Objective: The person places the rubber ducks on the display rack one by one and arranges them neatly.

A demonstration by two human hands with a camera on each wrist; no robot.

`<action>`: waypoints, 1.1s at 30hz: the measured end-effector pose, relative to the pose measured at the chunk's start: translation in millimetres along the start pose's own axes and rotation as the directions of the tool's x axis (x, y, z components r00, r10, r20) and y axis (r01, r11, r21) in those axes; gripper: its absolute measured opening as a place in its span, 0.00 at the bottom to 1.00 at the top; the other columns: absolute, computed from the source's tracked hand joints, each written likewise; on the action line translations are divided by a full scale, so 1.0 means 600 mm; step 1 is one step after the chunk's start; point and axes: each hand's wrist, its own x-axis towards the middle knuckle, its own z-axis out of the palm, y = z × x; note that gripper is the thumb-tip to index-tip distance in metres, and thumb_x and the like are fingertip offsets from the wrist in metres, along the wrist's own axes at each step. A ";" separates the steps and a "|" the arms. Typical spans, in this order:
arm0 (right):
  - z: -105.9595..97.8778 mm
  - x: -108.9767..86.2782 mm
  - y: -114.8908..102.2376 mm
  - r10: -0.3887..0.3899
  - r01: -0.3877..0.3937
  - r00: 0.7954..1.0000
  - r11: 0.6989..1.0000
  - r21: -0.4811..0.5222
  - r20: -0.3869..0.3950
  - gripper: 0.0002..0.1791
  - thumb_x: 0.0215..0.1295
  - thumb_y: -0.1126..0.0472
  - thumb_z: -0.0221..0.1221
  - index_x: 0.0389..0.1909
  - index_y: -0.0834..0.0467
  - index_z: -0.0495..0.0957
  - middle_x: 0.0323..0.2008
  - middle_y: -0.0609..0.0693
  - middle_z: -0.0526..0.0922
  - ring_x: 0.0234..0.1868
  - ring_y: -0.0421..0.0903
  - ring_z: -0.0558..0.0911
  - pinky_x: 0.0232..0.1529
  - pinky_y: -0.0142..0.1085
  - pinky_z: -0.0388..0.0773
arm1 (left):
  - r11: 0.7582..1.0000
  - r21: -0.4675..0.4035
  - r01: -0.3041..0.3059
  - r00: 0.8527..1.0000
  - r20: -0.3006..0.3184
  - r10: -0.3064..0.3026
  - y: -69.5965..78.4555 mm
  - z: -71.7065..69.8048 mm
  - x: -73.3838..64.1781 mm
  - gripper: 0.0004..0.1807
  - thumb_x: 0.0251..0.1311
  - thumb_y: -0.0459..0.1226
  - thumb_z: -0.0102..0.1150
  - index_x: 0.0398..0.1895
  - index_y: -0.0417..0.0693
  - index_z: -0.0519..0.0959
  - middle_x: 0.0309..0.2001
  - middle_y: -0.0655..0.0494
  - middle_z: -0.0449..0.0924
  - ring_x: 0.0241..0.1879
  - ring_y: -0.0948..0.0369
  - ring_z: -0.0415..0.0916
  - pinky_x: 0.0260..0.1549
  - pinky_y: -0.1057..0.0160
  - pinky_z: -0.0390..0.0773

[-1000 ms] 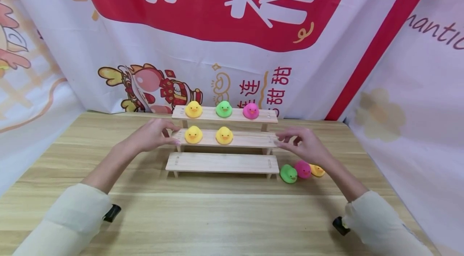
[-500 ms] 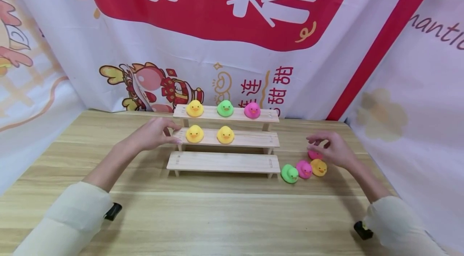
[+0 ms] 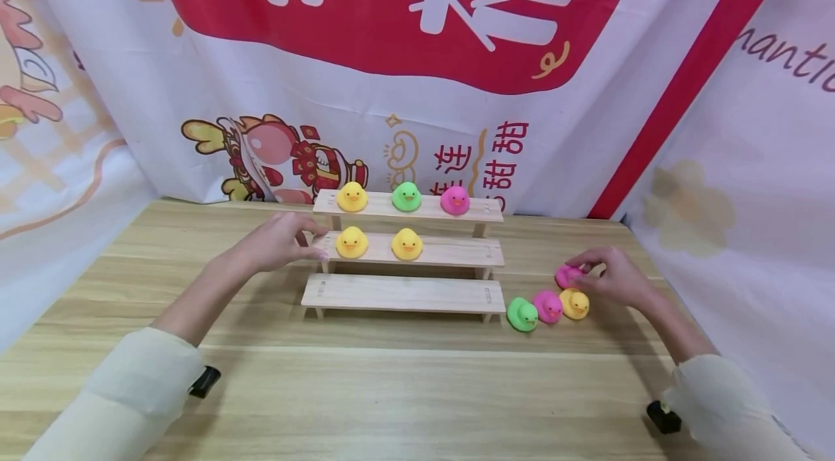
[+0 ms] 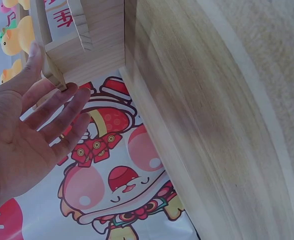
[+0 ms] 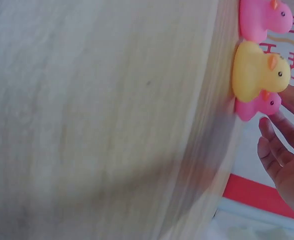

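A printed cloth backdrop [image 3: 313, 80] hangs behind a wood-grain counter [image 3: 391, 396]. The left hand [image 3: 279, 240] pinches the left end of a wooden stand's [image 3: 404, 293] middle shelf, thumb on top. At right, the right hand's [image 3: 616, 276] fingers are at a pink duck [image 3: 567, 275] on the counter, just beyond a yellow duck [image 3: 575, 304] (whether they grip it, I cannot tell). The duck looks light, soft and perhaps slick, best held by its rounded sides.

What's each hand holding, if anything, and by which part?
Left hand holds the middle shelf by its left end. Right hand is at the rear pink duck; grip unclear.
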 end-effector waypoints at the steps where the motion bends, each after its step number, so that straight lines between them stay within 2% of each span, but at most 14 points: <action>1: 0.000 0.000 0.003 -0.001 0.001 1.000 1.000 0.004 0.005 0.15 0.55 0.70 0.75 0.44 0.69 0.88 0.38 0.56 0.90 0.36 0.46 0.82 0.35 0.36 0.83 | 1.000 0.000 0.001 1.000 0.000 -0.001 0.000 0.000 0.000 0.28 0.58 0.42 0.76 0.56 0.31 0.83 0.54 0.35 0.84 0.36 0.57 0.82 0.40 0.54 0.85; 10: 0.003 -0.005 0.019 0.000 0.000 1.000 1.000 -0.017 0.004 0.17 0.53 0.71 0.76 0.45 0.68 0.87 0.35 0.51 0.88 0.35 0.48 0.81 0.38 0.43 0.84 | 1.000 -0.006 -0.004 1.000 0.002 0.004 0.000 -0.001 -0.001 0.28 0.59 0.42 0.76 0.56 0.31 0.83 0.53 0.35 0.84 0.36 0.56 0.82 0.40 0.54 0.84; 18: 0.006 -0.005 0.026 -0.040 0.039 0.999 0.999 -0.017 -0.027 0.16 0.53 0.70 0.76 0.44 0.68 0.88 0.32 0.48 0.85 0.34 0.45 0.80 0.31 0.33 0.81 | 1.000 -0.001 -0.003 1.000 0.003 0.003 -0.001 -0.001 0.000 0.28 0.59 0.42 0.76 0.57 0.31 0.83 0.53 0.36 0.84 0.36 0.57 0.82 0.40 0.54 0.84; 23: 0.006 -0.003 0.025 -0.042 0.041 0.999 0.999 -0.021 -0.027 0.16 0.52 0.71 0.76 0.44 0.68 0.88 0.32 0.47 0.85 0.34 0.47 0.80 0.31 0.32 0.81 | 1.000 -0.004 0.008 1.000 0.012 -0.008 0.000 -0.001 0.000 0.29 0.59 0.43 0.76 0.57 0.31 0.83 0.53 0.36 0.85 0.35 0.58 0.82 0.40 0.54 0.84; 25: 0.005 -0.001 0.023 -0.029 0.029 0.999 0.999 -0.025 -0.020 0.17 0.52 0.71 0.76 0.44 0.68 0.87 0.32 0.48 0.85 0.34 0.47 0.80 0.32 0.33 0.81 | 1.000 -0.004 0.012 1.000 0.014 -0.012 0.001 -0.001 -0.001 0.29 0.59 0.43 0.76 0.58 0.31 0.82 0.53 0.36 0.85 0.35 0.58 0.82 0.40 0.54 0.84; 33: 0.001 0.006 0.006 0.104 -0.104 0.995 0.994 0.020 -0.012 0.17 0.58 0.66 0.74 0.49 0.66 0.86 0.37 0.53 0.88 0.39 0.49 0.81 0.32 0.32 0.78 | 1.000 -0.007 0.006 1.000 0.013 -0.005 0.001 -0.002 -0.002 0.29 0.59 0.42 0.76 0.57 0.31 0.83 0.54 0.35 0.84 0.35 0.58 0.81 0.39 0.55 0.84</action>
